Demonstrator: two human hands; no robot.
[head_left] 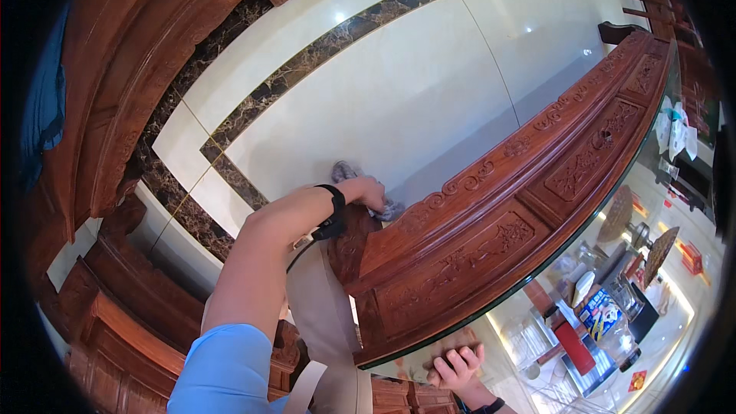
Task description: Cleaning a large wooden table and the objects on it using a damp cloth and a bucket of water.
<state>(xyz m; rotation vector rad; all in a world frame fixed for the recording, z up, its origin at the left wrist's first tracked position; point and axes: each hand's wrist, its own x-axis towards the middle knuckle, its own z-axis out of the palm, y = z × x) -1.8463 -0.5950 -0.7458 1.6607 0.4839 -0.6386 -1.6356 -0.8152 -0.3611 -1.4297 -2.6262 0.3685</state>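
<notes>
Gripping a bunched grey cloth (pixel 345 171), the person's left hand (pixel 372 193) reaches to the near end of a carved wooden table (pixel 491 238), where the cloth lies against the dark, curved corner piece (pixel 354 234). Its fingers close over the fabric, which bulges out on both sides of the hand. A light-blue sleeve (pixel 222 372) covers the upper part of this arm, and a black band (pixel 336 201) circles the wrist.

The right hand (pixel 456 368) rests near the edge of the glass top (pixel 479 326), fingers curled; whether it holds anything under them, one cannot tell. A dark wristband (pixel 489 406) sits behind it. Farther along the glass stand a red cylinder (pixel 573 343), a blue packet (pixel 600 313) and a brown round disc (pixel 661 257). Beyond the table's carved side spreads a cream tiled floor (pixel 368 107) crossed by a dark marbled band (pixel 291 77), with carved wooden furniture (pixel 115 107) at the left.
</notes>
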